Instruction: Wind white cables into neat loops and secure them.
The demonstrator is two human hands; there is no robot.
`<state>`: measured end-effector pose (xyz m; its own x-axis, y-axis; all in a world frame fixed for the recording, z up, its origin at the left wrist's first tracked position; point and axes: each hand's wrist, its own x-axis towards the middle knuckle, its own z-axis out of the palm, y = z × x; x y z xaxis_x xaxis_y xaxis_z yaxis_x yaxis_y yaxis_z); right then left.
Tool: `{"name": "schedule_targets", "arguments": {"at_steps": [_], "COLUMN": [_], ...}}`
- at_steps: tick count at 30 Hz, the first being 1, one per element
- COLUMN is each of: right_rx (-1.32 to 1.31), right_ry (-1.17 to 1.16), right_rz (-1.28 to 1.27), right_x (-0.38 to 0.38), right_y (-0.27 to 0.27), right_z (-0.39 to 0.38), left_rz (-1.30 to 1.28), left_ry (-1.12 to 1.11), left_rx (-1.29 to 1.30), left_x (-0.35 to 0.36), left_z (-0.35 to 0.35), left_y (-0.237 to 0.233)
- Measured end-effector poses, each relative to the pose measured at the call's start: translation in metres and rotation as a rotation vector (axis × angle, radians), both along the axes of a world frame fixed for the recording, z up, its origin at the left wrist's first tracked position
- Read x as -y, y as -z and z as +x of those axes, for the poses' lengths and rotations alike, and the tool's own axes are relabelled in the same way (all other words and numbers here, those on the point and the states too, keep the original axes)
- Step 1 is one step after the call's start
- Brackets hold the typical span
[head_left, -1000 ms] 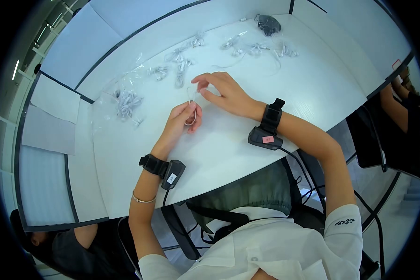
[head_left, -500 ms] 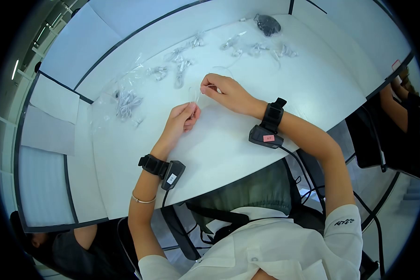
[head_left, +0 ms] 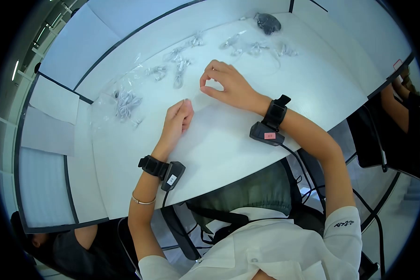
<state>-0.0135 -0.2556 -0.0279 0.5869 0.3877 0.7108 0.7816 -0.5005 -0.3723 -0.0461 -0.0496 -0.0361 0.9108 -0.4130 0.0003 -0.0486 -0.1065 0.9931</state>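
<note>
White worktop (head_left: 228, 149), seen from above and enclosed by pale partitions (head_left: 140, 16). Nearest us: a white shirt (head_left: 254, 247) and a dark green bag (head_left: 247, 186) below the worktop edge. Each wrist carries a black strapped unit.

Left hand (head_left: 176, 120): fingers curled closed, thumb pressed against them. Right hand (head_left: 231, 88): thumb and forefinger brought together in a ring. We cannot tell what either pinches; any thin strand between them is unresolved.

Beyond the hands we note white cables (head_left: 178, 77) in several separate coiled bundles, with a larger cluster (head_left: 126, 105) to the left beside clear plastic film. We judge the coiling well advanced on these; one thin strand (head_left: 279, 63) appears loose near the far bundles. Whether the hands' piece is finished, we cannot say. Farthest back: a dark object (head_left: 268, 24) in clear wrapping.
</note>
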Motion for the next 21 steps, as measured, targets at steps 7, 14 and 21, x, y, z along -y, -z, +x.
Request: {"name": "schedule_targets", "arguments": {"at_steps": [7, 14, 21], "right_rx": [-0.513, -0.818, -0.795], "right_ry": [-0.085, -0.488, -0.419], "right_rz": [0.002, 0.382, 0.360], "right_x": [0.000, -0.008, -0.011], "right_y": [-0.013, -0.009, -0.007], "right_z": [-0.007, -0.011, -0.010], "left_rz": [-0.034, -0.003, -0.196], "left_ry": [-0.059, -0.077, 0.047], "left_rx": [0.345, 0.246, -0.011], "left_x": [-0.002, -0.001, -0.003], "left_z": [0.014, 0.004, 0.003], "left_y": [0.018, 0.009, -0.002]}}
